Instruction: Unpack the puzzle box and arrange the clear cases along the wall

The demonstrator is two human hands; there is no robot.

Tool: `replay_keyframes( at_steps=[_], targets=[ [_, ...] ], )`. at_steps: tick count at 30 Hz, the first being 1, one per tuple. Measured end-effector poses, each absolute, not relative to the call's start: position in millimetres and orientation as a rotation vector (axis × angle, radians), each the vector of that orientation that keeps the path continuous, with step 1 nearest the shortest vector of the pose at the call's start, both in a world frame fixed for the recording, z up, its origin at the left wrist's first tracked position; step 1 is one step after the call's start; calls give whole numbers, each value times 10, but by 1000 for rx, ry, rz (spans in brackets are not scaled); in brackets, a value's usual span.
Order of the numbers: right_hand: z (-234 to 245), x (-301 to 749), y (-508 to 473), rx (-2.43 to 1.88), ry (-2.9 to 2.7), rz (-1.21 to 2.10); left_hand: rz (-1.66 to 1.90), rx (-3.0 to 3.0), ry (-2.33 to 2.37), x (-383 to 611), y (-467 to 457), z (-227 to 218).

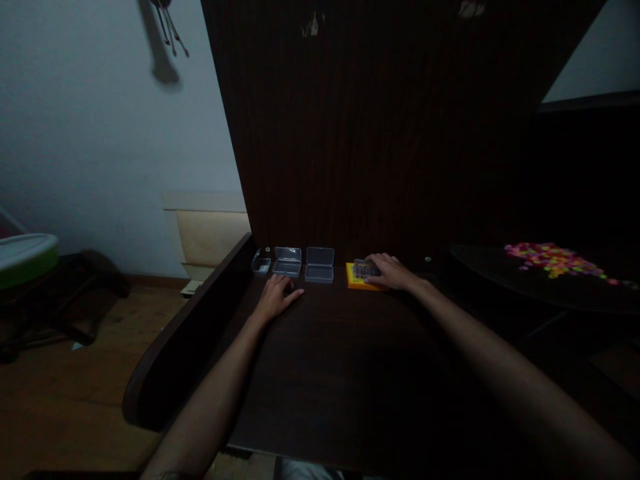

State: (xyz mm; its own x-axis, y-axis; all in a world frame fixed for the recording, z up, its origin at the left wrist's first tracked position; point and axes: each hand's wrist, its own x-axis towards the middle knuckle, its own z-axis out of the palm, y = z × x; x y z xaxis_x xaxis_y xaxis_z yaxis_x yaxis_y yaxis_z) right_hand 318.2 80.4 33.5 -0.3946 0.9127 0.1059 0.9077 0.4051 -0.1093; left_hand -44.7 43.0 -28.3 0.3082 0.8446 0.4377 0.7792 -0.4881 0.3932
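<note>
My left hand [276, 297] rests on the dark wooden desk top [310, 373], its thumb spread away from the fingers and nothing in it. Just beyond its fingertips stands a clear plastic box [287, 267] with its lid raised. Beside that are a second lidded clear box [319, 272], also open, and a smaller clear case [261, 267] at the left. My right hand [390, 270] has its fingers closed over a small clear case [364, 269] with dark marks or pieces in it. This case is on a yellow box [356, 283]; the palm hides part of both.
A tall dark panel [370, 133] rises behind the boxes, and a raised side board [185, 333] edges the desk at left. Many small bright pieces [550, 257] lie on a dark surface at right. A green and white round container [27, 257] stands far left.
</note>
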Motion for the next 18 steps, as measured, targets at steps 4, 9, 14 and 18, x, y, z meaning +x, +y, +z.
replay_keyframes(
  at_steps=[4, 9, 14, 18],
  targets=[
    [388, 3168, 622, -1472, -2510, -47, 899, 2418, 1716, -457, 368, -288],
    [375, 3066, 289, -1310, -2639, -51, 848, 2366, 1641, -501, 306, -382],
    [292, 2889, -21, -1167, -2786, 91, 814, 2291, 1674, -504, 339, -422],
    [236, 2776, -153, -1154, -2821, 109, 831, 2302, 1669, -485, 353, -402]
  ],
)
